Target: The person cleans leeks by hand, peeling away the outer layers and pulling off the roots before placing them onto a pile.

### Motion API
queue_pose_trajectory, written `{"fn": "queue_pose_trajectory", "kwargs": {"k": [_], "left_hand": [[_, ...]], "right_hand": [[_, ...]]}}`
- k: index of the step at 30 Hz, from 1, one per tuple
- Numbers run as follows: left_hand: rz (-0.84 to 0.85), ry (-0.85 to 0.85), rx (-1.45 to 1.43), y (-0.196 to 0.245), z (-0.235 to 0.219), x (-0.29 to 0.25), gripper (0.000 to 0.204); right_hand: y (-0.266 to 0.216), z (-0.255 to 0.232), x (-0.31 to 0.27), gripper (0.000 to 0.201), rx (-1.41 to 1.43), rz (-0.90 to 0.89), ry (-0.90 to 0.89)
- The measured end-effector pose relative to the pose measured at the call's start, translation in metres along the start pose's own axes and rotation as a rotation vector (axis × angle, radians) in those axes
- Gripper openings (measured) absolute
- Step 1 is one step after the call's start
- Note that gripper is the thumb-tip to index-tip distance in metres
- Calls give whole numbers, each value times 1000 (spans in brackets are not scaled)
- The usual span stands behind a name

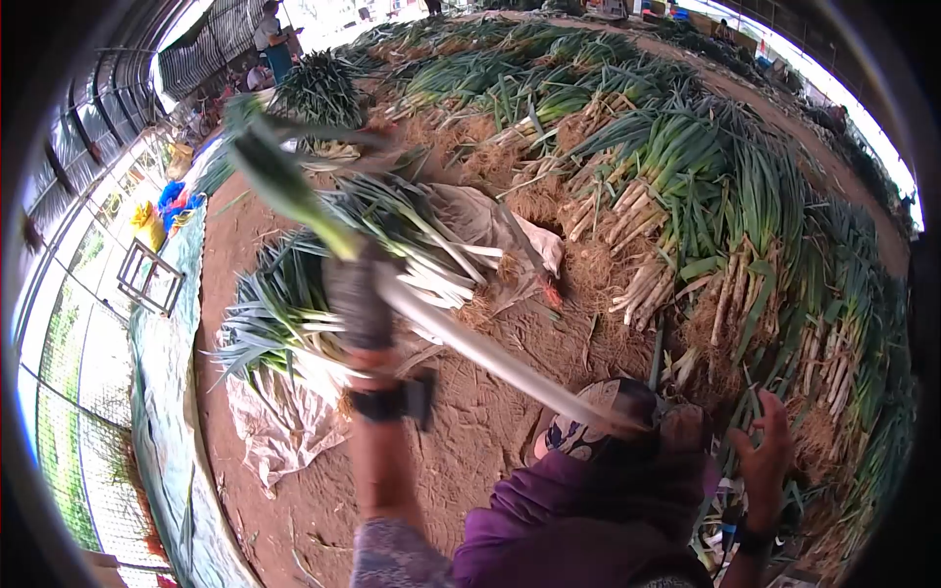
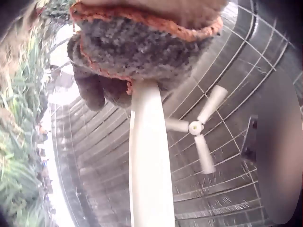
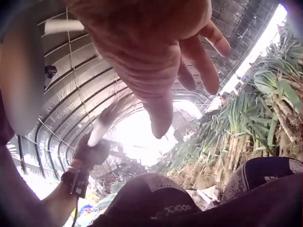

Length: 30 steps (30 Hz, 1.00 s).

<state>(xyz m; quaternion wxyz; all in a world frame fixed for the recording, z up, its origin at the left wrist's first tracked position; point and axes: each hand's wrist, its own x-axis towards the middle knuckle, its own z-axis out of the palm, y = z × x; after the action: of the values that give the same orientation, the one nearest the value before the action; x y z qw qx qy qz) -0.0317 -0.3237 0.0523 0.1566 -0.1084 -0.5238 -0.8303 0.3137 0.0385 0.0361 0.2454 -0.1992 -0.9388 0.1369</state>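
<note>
The gloved left hand (image 1: pixel 360 299) grips a long leek (image 1: pixel 490 363) around its stalk, the green leaves pointing up and left, the white end slanting down to the right. In the left wrist view the grey glove (image 2: pixel 142 52) wraps the white stalk (image 2: pixel 151 156). My bare right hand (image 1: pixel 767 456) is raised at the lower right, holding nothing, its fingers apart and slightly bent; the right wrist view also shows this hand (image 3: pixel 151 56). Beyond the left hand lie trimmed leeks with white stalks (image 1: pixel 431 279) on pale sacking (image 1: pixel 461 211).
Heaps of leeks with roots (image 1: pixel 676 157) cover the ground at the right and back. A small metal frame (image 1: pixel 150 279) and a pale green sheet (image 1: pixel 167 392) lie at the left. A person (image 1: pixel 272 41) stands far back. Bare soil (image 1: pixel 470 431) shows near the knees.
</note>
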Motion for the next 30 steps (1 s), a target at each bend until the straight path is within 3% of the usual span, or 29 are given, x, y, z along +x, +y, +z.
{"fn": "queue_pose_trajectory", "kwargs": {"k": [2, 3, 5, 6, 7, 8, 11, 12, 16, 18, 20, 21, 22, 23, 24, 26, 27, 30], "left_hand": [[-47, 68, 295, 10, -88, 47, 27], [-220, 167, 480, 15, -135, 51, 33], [-335, 515, 520, 25, -196, 21, 44], [-384, 650, 506, 18, -246, 17, 39], [-329, 668, 464, 11, -270, -4, 36], [-278, 690, 422, 6, -286, -24, 33], [-481, 798, 262, -15, -284, -57, 29], [-435, 716, 231, -28, -279, -70, 26], [-575, 506, 172, -78, -190, -63, 19], [-756, 269, 52, -111, -140, -35, 20], [-813, -172, -193, -132, -54, -21, 20], [-821, -98, -159, -113, 25, -35, 18], [-814, -214, -196, -90, 95, -55, 17], [-791, -490, -367, -102, 131, -58, 14], [-918, -571, -488, -84, 181, -76, 12], [-904, -691, -561, -69, 248, -114, 11], [-931, -745, -643, -74, 270, -128, 21], [-1033, -756, -690, -100, 312, -162, 19]], "right_hand": [[28, -4, -12, 57, -36, 87, -50], [36, -8, -17, 53, -13, 132, -88], [47, -12, -31, 49, -27, 195, -98], [53, -12, -38, 47, -36, 228, -106], [58, -8, -47, 39, -2, 303, -61], [63, -9, -54, 37, -24, 304, -94], [72, -11, -68, 30, -53, 287, -174], [72, -10, -70, 29, -42, 278, -184], [82, -13, -79, 25, -77, 284, -171], [92, -10, -89, 25, -68, 310, -138], [104, -5, -102, 24, -75, 263, -154], [103, -9, -104, 26, -47, 277, -172], [104, -11, -109, 26, -53, 319, -213], [106, -10, -112, 26, -50, 350, -259], [111, -9, -114, 27, -41, 373, -309], [127, 2, -120, 28, -22, 385, -293], [133, 5, -119, 28, -4, 397, -292], [142, 7, -94, 29, 106, 433, -312]]}}
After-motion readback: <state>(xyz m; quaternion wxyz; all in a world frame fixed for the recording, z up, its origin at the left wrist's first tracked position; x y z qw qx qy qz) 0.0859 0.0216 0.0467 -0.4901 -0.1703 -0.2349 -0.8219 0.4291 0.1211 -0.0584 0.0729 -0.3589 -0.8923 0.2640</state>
